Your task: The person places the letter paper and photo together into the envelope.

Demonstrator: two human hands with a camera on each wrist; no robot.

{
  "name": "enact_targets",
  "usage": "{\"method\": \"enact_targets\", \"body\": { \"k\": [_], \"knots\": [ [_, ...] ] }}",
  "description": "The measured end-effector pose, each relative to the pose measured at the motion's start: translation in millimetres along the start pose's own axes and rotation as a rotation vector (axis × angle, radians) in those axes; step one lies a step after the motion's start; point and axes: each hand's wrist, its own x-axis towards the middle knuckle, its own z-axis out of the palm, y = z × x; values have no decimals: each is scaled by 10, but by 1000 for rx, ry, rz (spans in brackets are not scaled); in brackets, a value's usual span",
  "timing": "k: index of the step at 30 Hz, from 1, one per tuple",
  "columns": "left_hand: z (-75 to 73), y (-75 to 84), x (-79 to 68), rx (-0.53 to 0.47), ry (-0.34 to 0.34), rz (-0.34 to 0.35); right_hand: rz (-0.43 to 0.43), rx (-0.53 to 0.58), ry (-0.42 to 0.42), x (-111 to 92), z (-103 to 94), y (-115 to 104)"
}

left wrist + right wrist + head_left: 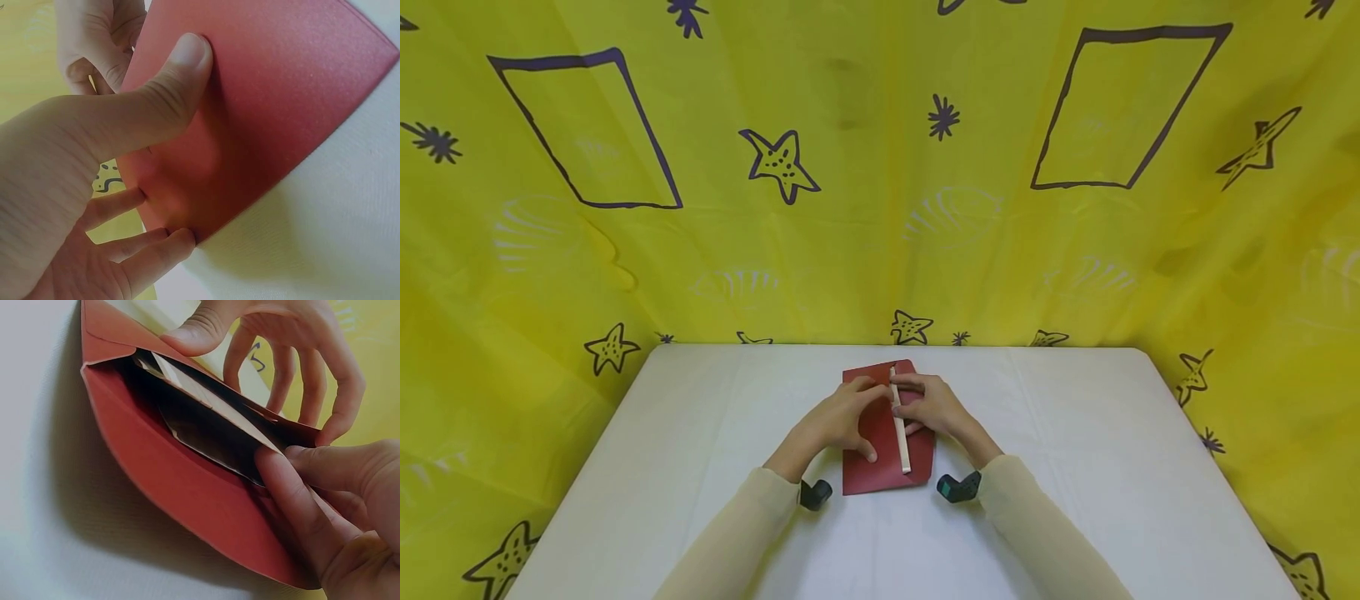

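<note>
A red paper envelope (865,475) lies on the table with its flap (150,462) folded back on the right. From its mouth shows the pale edge of a flat paper insert (901,437); further edges lie inside, and their kind is hard to tell. My left hand (842,417) arches over the envelope's face and holds it, thumb (169,81) pressed on the surface and fingertips near the far edge. At the mouth, my right hand (936,408) pinches the insert's edge between thumb and finger (290,500). The insert's lower part is hidden in the envelope.
The white table (700,433) extends around the envelope on all sides. A yellow curtain (865,250) with drawn stars hangs behind and beside it. Small dark devices (958,487) are worn at both wrists.
</note>
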Motion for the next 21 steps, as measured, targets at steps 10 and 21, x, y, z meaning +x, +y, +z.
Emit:
{"method": "enact_targets", "body": {
  "k": [10,21],
  "knots": [
    [-8,-3,-12,-1,-1,-8,-11,-4,-1,3,28,9],
    [-16,-36,-19,12,9,2,-34,17,-9,45,76,33]
  ]
}}
